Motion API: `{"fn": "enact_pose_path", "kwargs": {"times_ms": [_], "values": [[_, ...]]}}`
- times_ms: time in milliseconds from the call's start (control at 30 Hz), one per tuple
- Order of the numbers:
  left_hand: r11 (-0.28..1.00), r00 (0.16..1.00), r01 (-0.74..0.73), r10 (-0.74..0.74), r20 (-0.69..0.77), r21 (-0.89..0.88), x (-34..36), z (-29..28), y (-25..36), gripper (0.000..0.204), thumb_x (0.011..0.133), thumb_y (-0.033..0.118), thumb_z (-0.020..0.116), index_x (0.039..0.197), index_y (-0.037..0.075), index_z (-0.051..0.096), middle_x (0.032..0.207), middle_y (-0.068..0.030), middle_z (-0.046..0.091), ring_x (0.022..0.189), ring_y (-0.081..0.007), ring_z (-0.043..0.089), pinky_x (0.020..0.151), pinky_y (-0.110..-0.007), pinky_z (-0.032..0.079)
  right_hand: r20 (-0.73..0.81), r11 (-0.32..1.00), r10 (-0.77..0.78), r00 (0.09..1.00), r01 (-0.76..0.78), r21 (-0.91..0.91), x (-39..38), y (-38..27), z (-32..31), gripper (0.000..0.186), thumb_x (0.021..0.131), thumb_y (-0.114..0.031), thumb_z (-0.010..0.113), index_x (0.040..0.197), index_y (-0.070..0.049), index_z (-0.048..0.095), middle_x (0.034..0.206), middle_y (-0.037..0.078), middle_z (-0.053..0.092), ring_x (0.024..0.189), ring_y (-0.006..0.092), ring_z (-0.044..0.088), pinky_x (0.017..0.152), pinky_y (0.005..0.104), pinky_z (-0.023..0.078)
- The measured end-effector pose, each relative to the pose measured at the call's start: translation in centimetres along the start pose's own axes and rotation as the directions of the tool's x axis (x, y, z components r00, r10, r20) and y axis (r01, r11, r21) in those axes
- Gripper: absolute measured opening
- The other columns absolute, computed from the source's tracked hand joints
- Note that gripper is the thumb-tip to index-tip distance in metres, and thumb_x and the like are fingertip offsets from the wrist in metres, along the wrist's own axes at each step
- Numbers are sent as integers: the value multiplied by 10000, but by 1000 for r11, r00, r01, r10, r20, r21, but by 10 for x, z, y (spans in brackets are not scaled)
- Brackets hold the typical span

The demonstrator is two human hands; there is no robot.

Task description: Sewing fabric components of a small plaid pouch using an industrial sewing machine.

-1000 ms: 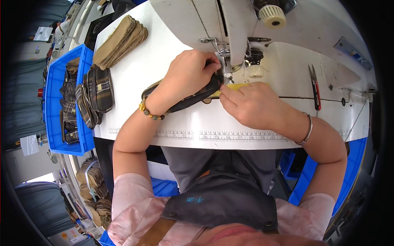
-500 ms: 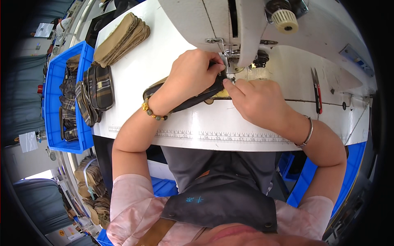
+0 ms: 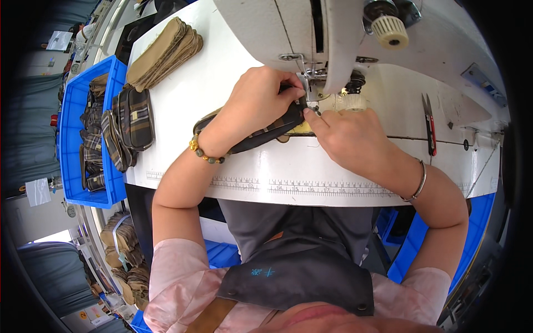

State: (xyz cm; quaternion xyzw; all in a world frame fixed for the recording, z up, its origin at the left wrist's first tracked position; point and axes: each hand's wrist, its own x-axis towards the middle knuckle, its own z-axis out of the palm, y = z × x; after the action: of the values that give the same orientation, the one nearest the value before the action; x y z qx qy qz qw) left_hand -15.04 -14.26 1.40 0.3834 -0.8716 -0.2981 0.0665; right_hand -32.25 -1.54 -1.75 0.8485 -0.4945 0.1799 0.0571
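Note:
At the needle area (image 3: 315, 89) of a white sewing machine (image 3: 277, 30), my left hand (image 3: 258, 100) is closed on the upper end of a dark plaid pouch (image 3: 261, 139), its thumb and index finger pinching close beside the presser foot. My right hand (image 3: 350, 136), right of the pouch, has its fingers curled and touches the pouch edge just in front of the foot with its index fingertip; its thumb is mostly hidden. A yellow piece (image 3: 304, 127) shows under the pouch on the machine bed.
The white table (image 3: 277, 164) has a ruler strip along its front edge. At left stand a stack of tan cut pieces (image 3: 161, 53), plaid pouches (image 3: 133, 119) and a blue bin (image 3: 119, 83) full of more pouches. Red-handled scissors (image 3: 429, 125) lie right of my right hand.
Both hands have edged slightly up and right in the picture with the pouch toward the foot, my right index fingertip now higher on the pouch edge. The last half second shows little movement.

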Motion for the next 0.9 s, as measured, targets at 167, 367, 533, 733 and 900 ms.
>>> {"fn": "enact_pose_path", "kwargs": {"times_ms": [167, 367, 533, 733, 900], "values": [[995, 998, -44, 47, 31, -92, 0, -3, -7, 152, 950, 142, 702, 1028, 16, 740, 809, -51, 727, 707, -81, 629, 682, -259, 526, -8, 1000, -6, 1000, 6, 7, 1, 0, -2, 349, 816, -75, 654, 1141, 36, 715, 670, 42, 634, 588, 182, 658, 462, 319, 485], [992, 995, -12, 24, 97, -128, 0, -12, -2, 154, 949, 136, 698, 1033, 13, 740, 814, -51, 729, 715, -81, 631, 692, -254, 529, -30, 1000, -11, 999, 12, 27, 1, -1, -2, 300, 845, -72, 654, 1114, 46, 713, 665, 52, 637, 580, 190, 661, 454, 328, 483], [996, 997, -69, 70, 17, -59, -1, -7, -1, 168, 940, 140, 705, 1035, 7, 745, 798, -85, 740, 677, -107, 661, 667, -271, 540, -28, 1000, -26, 999, 26, 4, 2, -2, -1, 272, 848, -72, 649, 1082, 51, 714, 651, 53, 634, 559, 192, 656, 446, 320, 478], [996, 996, -85, 85, -13, -3, 0, -3, 0, 172, 925, 135, 719, 1013, -12, 738, 821, -113, 755, 712, -145, 713, 677, -274, 560, -12, 999, -31, 999, 31, -11, 1, -1, -1, 297, 824, -75, 653, 1082, 59, 714, 632, 47, 628, 558, 178, 656, 443, 312, 474], [987, 981, -155, 157, -113, 33, 4, 2, -9, 143, 883, 99, 751, 920, -35, 717, 859, -130, 762, 764, -178, 735, 685, -306, 569, -22, 999, -34, 999, 34, -10, 2, -2, 0, 312, 825, -79, 654, 1097, 63, 713, 633, 46, 630, 556, 177, 656, 442, 308, 477]]}}
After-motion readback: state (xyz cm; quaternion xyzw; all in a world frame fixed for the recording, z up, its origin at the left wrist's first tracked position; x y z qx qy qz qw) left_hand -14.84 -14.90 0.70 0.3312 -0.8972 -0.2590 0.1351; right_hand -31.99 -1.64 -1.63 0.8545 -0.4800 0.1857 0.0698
